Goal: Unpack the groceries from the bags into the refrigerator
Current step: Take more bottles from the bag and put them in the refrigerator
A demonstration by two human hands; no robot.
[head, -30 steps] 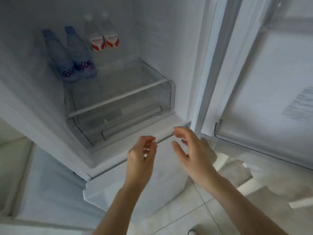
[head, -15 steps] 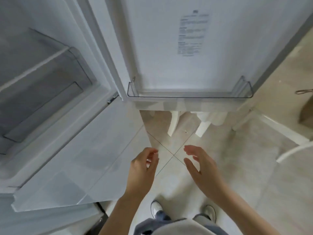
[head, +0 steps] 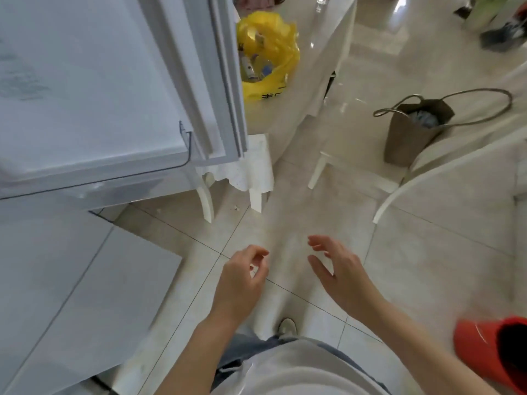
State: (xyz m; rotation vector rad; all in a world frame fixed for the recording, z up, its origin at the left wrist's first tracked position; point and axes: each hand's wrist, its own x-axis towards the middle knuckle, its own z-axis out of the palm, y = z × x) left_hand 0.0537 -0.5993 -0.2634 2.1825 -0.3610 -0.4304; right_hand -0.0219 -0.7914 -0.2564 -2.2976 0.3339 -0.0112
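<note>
The open refrigerator door (head: 85, 95) fills the upper left, with a clear door shelf (head: 182, 155) along its lower edge. A yellow plastic bag (head: 268, 55) holding bottles and packets sits on a white table (head: 310, 75) behind the door. On a chair at the right stands a brown paper bag (head: 410, 129) with long handles. My left hand (head: 242, 280) hovers over the floor with fingers loosely curled, holding nothing. My right hand (head: 339, 269) is beside it, fingers relaxed and apart, also holding nothing.
A lower white refrigerator door or drawer front (head: 71, 295) juts out at the lower left. A white stool (head: 245, 172) stands under the table. A white chair frame (head: 445, 166) curves at the right. An orange-red container (head: 493, 352) sits at the lower right edge. Tiled floor (head: 285, 223) lies ahead.
The view has swung right, away from the refrigerator interior and its bottles, to the floor, table and bags. Both hands stay in front of me, holding nothing.
</note>
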